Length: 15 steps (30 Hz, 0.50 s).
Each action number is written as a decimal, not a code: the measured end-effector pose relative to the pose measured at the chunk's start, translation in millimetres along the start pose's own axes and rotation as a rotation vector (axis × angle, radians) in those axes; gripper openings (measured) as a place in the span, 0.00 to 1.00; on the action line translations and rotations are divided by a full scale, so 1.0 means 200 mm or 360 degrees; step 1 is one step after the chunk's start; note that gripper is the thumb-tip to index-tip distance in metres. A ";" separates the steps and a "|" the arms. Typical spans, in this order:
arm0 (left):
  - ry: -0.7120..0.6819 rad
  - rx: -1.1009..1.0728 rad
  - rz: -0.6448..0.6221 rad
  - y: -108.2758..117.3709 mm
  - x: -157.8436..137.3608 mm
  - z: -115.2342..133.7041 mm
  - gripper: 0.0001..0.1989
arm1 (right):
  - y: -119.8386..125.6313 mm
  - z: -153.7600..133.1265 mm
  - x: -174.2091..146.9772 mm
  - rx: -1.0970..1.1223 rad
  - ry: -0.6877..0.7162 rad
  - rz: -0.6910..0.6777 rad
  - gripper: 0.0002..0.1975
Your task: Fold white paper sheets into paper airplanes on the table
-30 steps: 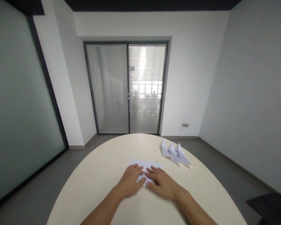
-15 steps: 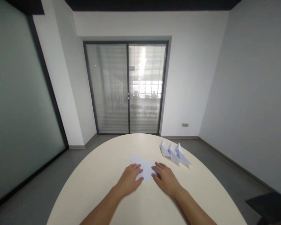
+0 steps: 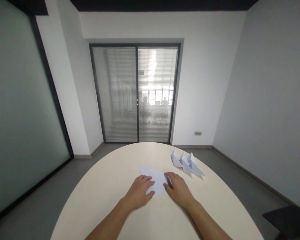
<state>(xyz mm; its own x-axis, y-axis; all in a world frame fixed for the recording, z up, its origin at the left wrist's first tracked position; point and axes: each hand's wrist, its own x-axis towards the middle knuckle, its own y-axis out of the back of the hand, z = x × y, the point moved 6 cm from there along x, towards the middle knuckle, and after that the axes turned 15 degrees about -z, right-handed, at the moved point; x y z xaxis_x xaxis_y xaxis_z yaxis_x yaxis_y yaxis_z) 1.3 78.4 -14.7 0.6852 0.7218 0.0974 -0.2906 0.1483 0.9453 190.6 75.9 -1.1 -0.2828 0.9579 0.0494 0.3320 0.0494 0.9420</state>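
A white sheet of folded paper lies flat on the round cream table, a little past the middle. My left hand rests palm down on the paper's near left part, fingers spread. My right hand presses on the paper's right edge, fingers pointing up and left. The two hands lie apart, with bare paper between them. Neither hand lifts the paper off the table.
Three folded white paper shapes stand in a row at the table's far right. Beyond the table are grey floor, a glass sliding door with blinds and a glass wall on the left. A dark object sits at lower right.
My right hand has slid right, off the paper's middle to its right edge. The paper now looks narrower and more folded. My left hand has barely moved.
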 end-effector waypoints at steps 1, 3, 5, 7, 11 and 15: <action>-0.0003 -0.0007 0.0011 0.00 0.00 0.00 0.19 | 0.01 -0.01 0.00 -0.0005 -0.0005 0.0015 0.22; 0.0004 -0.0023 0.0042 0.01 0.01 0.00 0.17 | 0.02 -0.01 -0.01 -0.0008 -0.0021 0.0032 0.22; 0.0038 -0.0025 0.0065 0.02 0.01 -0.01 0.13 | 0.03 -0.02 -0.02 0.0013 -0.0036 0.0026 0.21; 0.0077 -0.0004 0.0064 0.03 0.02 -0.02 0.13 | 0.03 -0.01 -0.02 0.0063 -0.0061 0.0012 0.21; 0.0086 0.0056 0.0077 0.04 0.03 -0.01 0.13 | 0.02 0.00 -0.02 0.0164 -0.0133 -0.0028 0.23; 0.0059 0.0095 0.0160 0.04 0.02 0.02 0.10 | 0.00 0.00 -0.01 0.0176 -0.0138 -0.0112 0.23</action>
<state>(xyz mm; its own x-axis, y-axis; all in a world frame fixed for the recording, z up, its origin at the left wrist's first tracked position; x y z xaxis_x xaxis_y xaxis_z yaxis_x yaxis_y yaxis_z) 3.9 80.3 -6.1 0.6289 0.7558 0.1823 -0.3156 0.0340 0.9483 191.6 73.4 -1.9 -0.2314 0.9716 -0.0490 0.4123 0.1436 0.8997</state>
